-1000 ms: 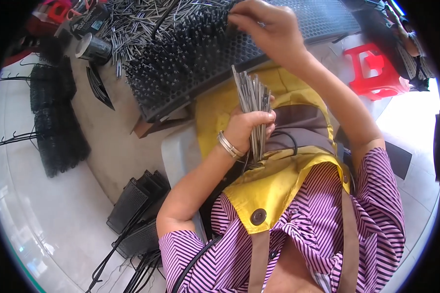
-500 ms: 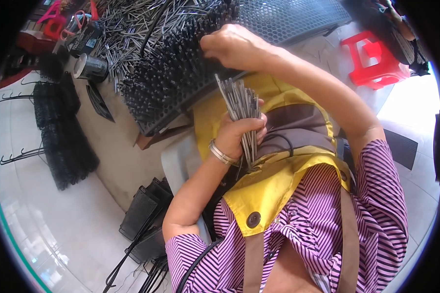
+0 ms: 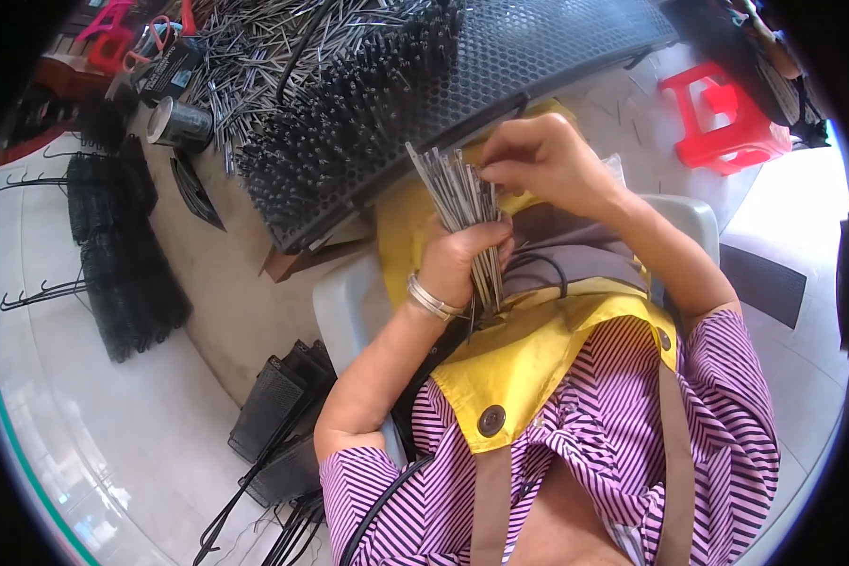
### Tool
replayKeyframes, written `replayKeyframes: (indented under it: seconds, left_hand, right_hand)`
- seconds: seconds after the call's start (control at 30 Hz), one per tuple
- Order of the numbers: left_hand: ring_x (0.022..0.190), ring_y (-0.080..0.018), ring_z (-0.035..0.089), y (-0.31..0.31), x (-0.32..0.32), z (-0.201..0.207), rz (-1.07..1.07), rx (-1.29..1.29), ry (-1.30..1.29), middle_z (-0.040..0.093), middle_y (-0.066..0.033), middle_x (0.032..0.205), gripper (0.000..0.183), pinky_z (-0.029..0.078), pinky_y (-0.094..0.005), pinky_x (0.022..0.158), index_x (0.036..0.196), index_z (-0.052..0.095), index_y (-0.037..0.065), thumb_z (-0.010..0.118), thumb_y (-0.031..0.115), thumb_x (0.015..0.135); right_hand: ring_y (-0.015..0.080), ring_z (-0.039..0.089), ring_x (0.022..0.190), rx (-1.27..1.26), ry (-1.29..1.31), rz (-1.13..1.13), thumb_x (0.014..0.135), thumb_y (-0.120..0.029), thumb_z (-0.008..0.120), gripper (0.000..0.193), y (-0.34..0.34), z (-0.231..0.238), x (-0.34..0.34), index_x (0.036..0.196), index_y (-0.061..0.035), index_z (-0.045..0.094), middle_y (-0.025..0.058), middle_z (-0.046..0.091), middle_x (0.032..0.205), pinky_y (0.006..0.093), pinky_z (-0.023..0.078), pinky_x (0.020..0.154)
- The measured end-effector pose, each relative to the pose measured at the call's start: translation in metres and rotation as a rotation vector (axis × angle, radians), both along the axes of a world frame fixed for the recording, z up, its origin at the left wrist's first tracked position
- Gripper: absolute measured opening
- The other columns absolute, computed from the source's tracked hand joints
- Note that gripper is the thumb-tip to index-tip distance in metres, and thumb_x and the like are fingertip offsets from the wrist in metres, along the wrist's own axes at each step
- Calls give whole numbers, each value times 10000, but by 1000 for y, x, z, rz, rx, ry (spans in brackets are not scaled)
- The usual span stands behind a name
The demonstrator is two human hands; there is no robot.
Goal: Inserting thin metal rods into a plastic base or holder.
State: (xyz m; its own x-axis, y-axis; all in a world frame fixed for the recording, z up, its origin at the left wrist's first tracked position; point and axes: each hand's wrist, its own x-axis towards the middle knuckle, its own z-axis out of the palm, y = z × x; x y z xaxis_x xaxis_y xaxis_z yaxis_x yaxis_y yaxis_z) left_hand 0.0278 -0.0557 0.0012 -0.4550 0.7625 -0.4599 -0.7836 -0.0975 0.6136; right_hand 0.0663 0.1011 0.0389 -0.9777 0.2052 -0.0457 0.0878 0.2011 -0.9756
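A bundle of thin grey metal rods (image 3: 451, 189) stands in the fist of my left hand (image 3: 451, 259), its upper ends fanned out over my lap. Thumb and fingers of my right hand (image 3: 555, 162) pinch at the upper end of one rod on the bundle's right side. Beyond both hands lies a black board full of round holes (image 3: 557, 47). Many dark-tipped rods (image 3: 349, 113) stand upright in its left and middle part, while its right part shows bare holes.
Loose metal rods (image 3: 245, 57) are heaped behind the board. A metal can (image 3: 179, 124) lies at its left. Black bundles hang on hooked rods (image 3: 123, 264) at far left. Black rectangular pieces (image 3: 278, 396) sit lower left. A red plastic stool (image 3: 722, 118) stands at the right.
My right hand has come back from the standing rods on the board to the top of the bundle. The left hand keeps its hold in nearly the same place.
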Motion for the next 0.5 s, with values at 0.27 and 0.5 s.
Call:
replayKeyframes:
  seconds: [0.27,0.5]
  left_hand:
    - [500,-167,523,1,6,4,-20,-9,118,543,-92,623,112,410,-248,459,788,516,-20,555,8,686]
    - [593,-204,547,-9,8,-6,-41,-55,81,556,-114,770,244,458,-282,527,920,515,-20,576,17,687]
  right_hand:
    - [72,518,553,-186,-80,-94,706,-33,602,93,-4,-4,13,754,42,575,50,577,613,220,425,507]
    - [75,541,655,-180,-185,2,720,6,607,67,-6,-17,21,763,47,576,62,598,696,217,445,587]
